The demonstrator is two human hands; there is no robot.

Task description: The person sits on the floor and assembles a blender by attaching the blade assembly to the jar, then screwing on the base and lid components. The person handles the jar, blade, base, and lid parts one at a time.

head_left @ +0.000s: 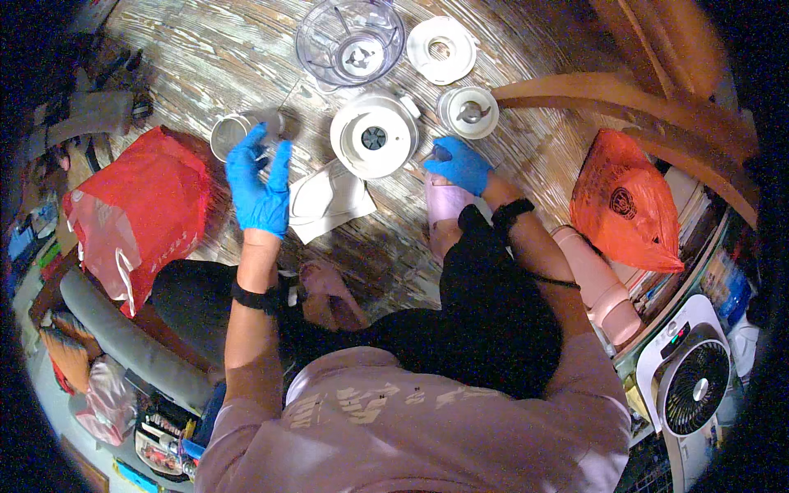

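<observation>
My left hand [259, 179], in a blue glove, reaches forward with thumb and fingers apart. Its tips are at a blurred grey round piece [277, 123], right beside a metal cup [228, 133]; whether it grips the piece is unclear. My right hand [462, 164], also gloved, is closed around a small dark grey part [439, 152]. Between the hands stands a white blender base [374, 135] on the worn wooden floor. A white cloth [325, 199] lies just in front of the base.
A clear blender jar [349, 41], a white lid [441, 49] and a small white blade cup [468, 111] lie farther ahead. A red bag [140, 214] sits left, an orange bag [629, 205] right. A curved wooden chair part [625, 94], a pink bottle [600, 283] and a white fan [690, 378] are at right.
</observation>
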